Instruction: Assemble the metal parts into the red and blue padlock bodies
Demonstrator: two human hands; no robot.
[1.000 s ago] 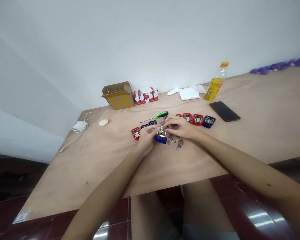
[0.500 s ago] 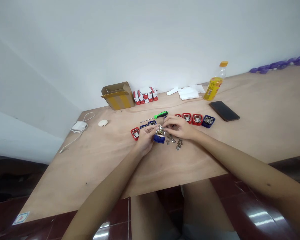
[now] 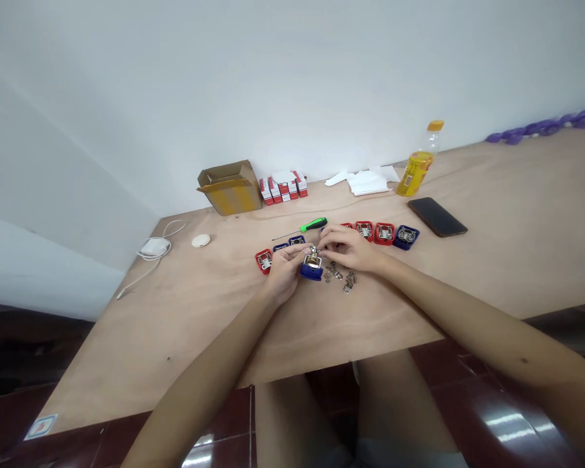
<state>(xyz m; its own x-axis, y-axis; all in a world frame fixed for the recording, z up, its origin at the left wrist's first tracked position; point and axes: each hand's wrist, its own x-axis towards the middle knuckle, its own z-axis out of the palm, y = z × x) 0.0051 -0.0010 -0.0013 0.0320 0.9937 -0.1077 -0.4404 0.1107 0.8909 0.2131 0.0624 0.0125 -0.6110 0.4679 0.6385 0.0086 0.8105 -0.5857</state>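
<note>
A blue plastic base with a silver metal fitting (image 3: 312,265) sits just in front of the center of the counter (image 3: 175,338), between both hands. The left hand (image 3: 283,273) curls in from 7 o'clock, and the right hand (image 3: 346,248) reaches in from 3 o'clock. Both pinch the fitting's top with their fingertips, which hide its small details. A row of red and blue latch bases (image 3: 384,233) runs from 9 to 2 o'clock, partly behind the hands. Loose silver latch parts (image 3: 340,277) lie just beside it at 3 o'clock, and a green-handled screwdriver (image 3: 314,225) lies at 12 o'clock.
</note>
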